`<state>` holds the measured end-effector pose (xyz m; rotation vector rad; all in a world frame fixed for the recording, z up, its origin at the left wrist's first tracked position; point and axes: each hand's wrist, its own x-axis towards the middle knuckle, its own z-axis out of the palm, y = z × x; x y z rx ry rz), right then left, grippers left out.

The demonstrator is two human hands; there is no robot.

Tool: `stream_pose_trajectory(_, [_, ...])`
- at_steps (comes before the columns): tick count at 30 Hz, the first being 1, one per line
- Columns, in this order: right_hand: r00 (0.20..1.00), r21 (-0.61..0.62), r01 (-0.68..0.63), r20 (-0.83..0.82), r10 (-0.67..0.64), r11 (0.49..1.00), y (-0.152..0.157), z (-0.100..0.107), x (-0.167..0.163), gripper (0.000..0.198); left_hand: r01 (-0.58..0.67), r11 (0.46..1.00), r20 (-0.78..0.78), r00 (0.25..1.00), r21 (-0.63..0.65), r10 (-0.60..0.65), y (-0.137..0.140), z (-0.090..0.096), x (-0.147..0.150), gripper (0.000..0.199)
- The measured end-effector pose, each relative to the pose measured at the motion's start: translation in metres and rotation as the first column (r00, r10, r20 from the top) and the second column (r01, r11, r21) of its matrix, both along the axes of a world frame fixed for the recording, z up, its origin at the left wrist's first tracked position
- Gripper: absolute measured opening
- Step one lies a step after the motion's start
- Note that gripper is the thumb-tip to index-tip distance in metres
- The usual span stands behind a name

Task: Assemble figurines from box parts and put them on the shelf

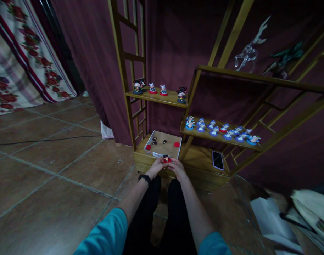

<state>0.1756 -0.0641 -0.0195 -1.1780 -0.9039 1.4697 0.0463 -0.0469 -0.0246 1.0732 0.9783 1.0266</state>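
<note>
Between my two hands is a small dark-haired figurine (166,158) on a red round base. My left hand (157,167) grips it from the left, fingers closed at the base. From the other side my right hand (178,168) pinches the base's right edge. Just beyond my hands lies a shallow cardboard box (166,137) on the bottom shelf. Inside it are several small dark figurine parts (155,139), one red disc (148,147) at the left and another red disc (177,144) at the right.
Figurines (163,90) stand on the upper left shelf, and rows of blue and purple figurines (214,131) fill the middle right shelf. A phone (217,160) lies at the lower right. Glass ornaments (247,53) occupy the top shelf. A white box (273,219) and bag (313,209) sit right.
</note>
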Motion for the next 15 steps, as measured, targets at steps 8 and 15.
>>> stream_pose_trajectory(8, [1.000,-0.004,-0.001,-0.027,0.001,1.000,0.0002,-0.0001,0.0010,0.038,0.018,1.000,-0.023,1.000,0.017,-0.018,0.0008,0.0002,-0.0017,0.035])
stream_pose_trajectory(15, [0.999,-0.006,-0.036,-0.020,0.036,0.999,0.0001,0.0041,0.0016,0.038,-0.048,0.999,-0.041,0.998,0.018,0.049,-0.0001,0.0005,-0.0002,0.035])
